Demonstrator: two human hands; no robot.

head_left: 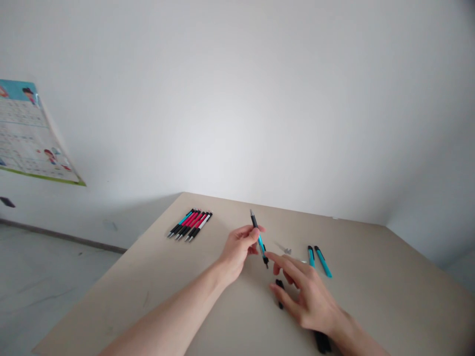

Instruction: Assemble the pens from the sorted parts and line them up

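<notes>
My left hand pinches a blue-and-black ballpoint pen above the middle of the table, its silver tip pointing up and away. Close to the pen's lower end, my right hand has its fingers apart; the index fingertip is by the clip, and I cannot tell if it touches. Beneath the right hand lies a small black pen part. Two blue pen barrels with black clips rest just beyond the right hand, one partly covered by it. Small silvery pieces lie near them.
Several pens in blue, red and white with black grips lie in a row at the table's far left. Dark pieces show under my right wrist. The beige table meets a white wall; a poster hangs at left.
</notes>
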